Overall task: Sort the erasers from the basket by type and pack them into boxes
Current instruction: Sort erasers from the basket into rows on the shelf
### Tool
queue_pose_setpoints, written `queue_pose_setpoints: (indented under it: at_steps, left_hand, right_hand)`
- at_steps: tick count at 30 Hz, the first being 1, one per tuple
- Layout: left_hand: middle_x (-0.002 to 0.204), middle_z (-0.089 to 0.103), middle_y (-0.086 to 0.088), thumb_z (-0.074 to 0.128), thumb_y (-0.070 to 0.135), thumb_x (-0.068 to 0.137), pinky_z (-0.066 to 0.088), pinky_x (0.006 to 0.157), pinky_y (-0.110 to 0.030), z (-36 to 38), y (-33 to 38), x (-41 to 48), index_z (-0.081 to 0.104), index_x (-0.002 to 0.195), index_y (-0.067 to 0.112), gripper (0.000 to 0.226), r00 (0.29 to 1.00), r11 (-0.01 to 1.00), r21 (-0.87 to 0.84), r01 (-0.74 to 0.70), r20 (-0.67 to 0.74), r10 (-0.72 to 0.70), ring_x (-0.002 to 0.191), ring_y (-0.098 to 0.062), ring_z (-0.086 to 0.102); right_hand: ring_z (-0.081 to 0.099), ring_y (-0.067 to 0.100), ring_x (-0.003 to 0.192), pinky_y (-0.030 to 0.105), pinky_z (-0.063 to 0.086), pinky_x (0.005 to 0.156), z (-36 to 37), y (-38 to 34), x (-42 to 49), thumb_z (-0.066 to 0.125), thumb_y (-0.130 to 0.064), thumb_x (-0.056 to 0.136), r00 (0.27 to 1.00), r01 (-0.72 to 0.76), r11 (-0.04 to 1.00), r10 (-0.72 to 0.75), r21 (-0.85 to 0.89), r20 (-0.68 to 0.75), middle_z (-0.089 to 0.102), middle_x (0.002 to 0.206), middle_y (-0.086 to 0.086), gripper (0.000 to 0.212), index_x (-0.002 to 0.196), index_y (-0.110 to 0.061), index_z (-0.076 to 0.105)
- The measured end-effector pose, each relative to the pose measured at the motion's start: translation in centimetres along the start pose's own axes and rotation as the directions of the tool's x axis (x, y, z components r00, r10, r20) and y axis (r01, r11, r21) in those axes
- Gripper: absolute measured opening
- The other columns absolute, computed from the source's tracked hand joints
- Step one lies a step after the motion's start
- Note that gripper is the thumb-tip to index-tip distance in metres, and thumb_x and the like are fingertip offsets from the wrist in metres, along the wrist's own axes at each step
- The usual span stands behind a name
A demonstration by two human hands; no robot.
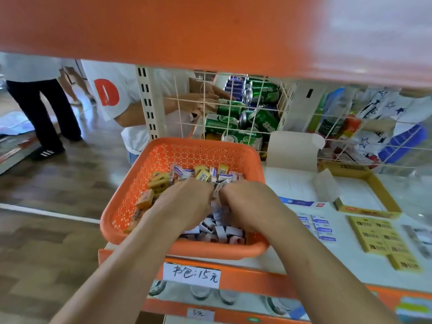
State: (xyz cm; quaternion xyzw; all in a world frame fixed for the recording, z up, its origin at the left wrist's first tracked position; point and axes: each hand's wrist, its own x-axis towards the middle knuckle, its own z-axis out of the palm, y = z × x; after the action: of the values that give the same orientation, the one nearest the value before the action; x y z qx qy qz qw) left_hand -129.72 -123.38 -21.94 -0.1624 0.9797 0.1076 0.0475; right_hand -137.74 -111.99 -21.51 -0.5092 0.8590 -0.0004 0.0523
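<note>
The location is a retail shop, as shown by orange display shelving [252, 280], a handwritten price label [191, 275] and a wire rack [204, 106] holding drink cans [221, 123].

One orange basket [163, 160] held white-sleeved erasers [224, 230] too numerous to count and about seven yellow erasers [159, 181]. Two open boxes stood alongside: one white box [292, 150], one yellow box [367, 210]. Outside the basket lay about five loose white erasers [323, 230] and seven loose yellow erasers [378, 235]. Behind were roughly eight green cans [222, 123].
</note>
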Motion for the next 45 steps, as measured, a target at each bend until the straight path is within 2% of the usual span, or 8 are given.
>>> queue_pose_setpoints:
  at_steps: [8,12,17,20,23,29,34,45]
  left_hand:
    - [0.059,0.055,0.002,0.045,0.030,0.097,0.039,0.048,-0.031,-1.5,1.7,-1.1,0.045,0.086,0.025,0.012,0.940,0.926,-0.342,-0.161,-0.340,0.038,0.048,-0.011,0.046]
    - [0.054,0.056,0.003,0.041,0.030,0.094,0.039,0.044,-0.023,-1.9,5.7,-0.7,0.048,0.100,0.031,0.009,0.897,0.869,-0.414,-0.271,-0.436,0.072,0.051,-0.009,0.054]
    - [0.056,0.055,0.023,0.050,0.023,0.095,0.034,0.052,-0.005,-0.8,11.7,0.2,0.064,0.105,0.028,0.017,0.856,0.777,-0.477,-0.411,-0.495,0.149,0.058,0.011,0.052]
    - [0.076,0.056,0.031,0.053,0.021,0.095,0.032,0.063,0.000,0.7,15.5,0.9,0.069,0.103,0.031,0.020,0.859,0.734,-0.500,-0.459,-0.462,0.223,0.072,0.020,0.049]
    - [0.065,0.057,0.023,0.056,0.022,0.093,0.033,0.058,-0.004,2.6,18.9,1.7,0.071,0.098,0.030,0.018,0.897,0.692,-0.584,-0.424,-0.379,0.229,0.064,0.009,0.053]
    - [0.080,0.070,0.016,0.063,0.018,0.089,0.047,0.064,-0.016,6.1,24.1,3.5,0.072,0.098,0.033,0.020,0.956,0.636,-0.720,-0.277,-0.140,0.258,0.076,-0.002,0.067]
    - [0.094,0.069,0.016,0.069,0.017,0.084,0.053,0.081,-0.019,8.2,28.3,4.5,0.070,0.100,0.033,0.023,0.969,0.583,-0.792,-0.180,-0.040,0.245,0.088,0.008,0.064]
    - [0.085,0.068,0.014,0.067,0.016,0.085,0.045,0.061,-0.005,11.3,34.2,6.0,0.072,0.107,0.022,0.022,0.982,0.664,-0.732,-0.157,-0.043,0.185,0.071,0.016,0.058]
  right_hand:
    - [0.056,0.010,0.068,0.023,0.044,0.057,-0.9,3.6,-4.2,0.075,-0.021,0.077,0.899,0.038,0.805,0.230,0.592,-0.372,0.063,0.075,-0.006,0.012,0.081,-0.022,0.063]
    - [0.059,0.006,0.064,0.016,0.044,0.057,-0.3,7.2,-7.3,0.075,-0.023,0.081,0.868,0.027,0.720,0.327,0.693,-0.374,0.066,0.072,-0.007,0.009,0.082,-0.022,0.066]
    - [0.064,0.021,0.061,0.036,0.051,0.055,1.3,12.1,-12.1,0.070,-0.032,0.082,0.780,-0.039,0.589,0.523,0.807,-0.344,0.066,0.065,0.003,0.013,0.076,-0.021,0.068]
    - [0.064,0.031,0.058,0.045,0.052,0.058,1.9,14.3,-14.9,0.069,-0.025,0.084,0.719,-0.042,0.481,0.623,0.876,-0.308,0.066,0.058,0.008,0.022,0.066,-0.013,0.067]
    - [0.060,0.029,0.050,0.038,0.048,0.051,2.4,16.3,-17.4,0.071,-0.023,0.083,0.659,-0.052,0.435,0.691,0.899,-0.297,0.063,0.053,0.012,0.030,0.060,-0.005,0.065]
    - [0.054,0.033,0.044,0.046,0.049,0.049,4.0,21.7,-22.0,0.065,-0.011,0.088,0.569,-0.147,0.337,0.798,0.930,-0.199,0.061,0.053,0.020,0.010,0.079,-0.011,0.061]
    - [0.055,0.014,0.043,0.030,0.046,0.053,5.6,26.1,-25.8,0.065,-0.007,0.085,0.579,-0.316,0.386,0.802,0.867,-0.146,0.061,0.051,0.011,0.022,0.065,-0.017,0.065]
    - [0.062,0.014,0.082,0.024,0.044,0.076,7.7,32.3,-27.9,0.061,-0.008,0.082,0.686,-0.460,0.477,0.726,0.749,-0.041,0.067,0.096,-0.008,0.023,0.094,-0.022,0.076]
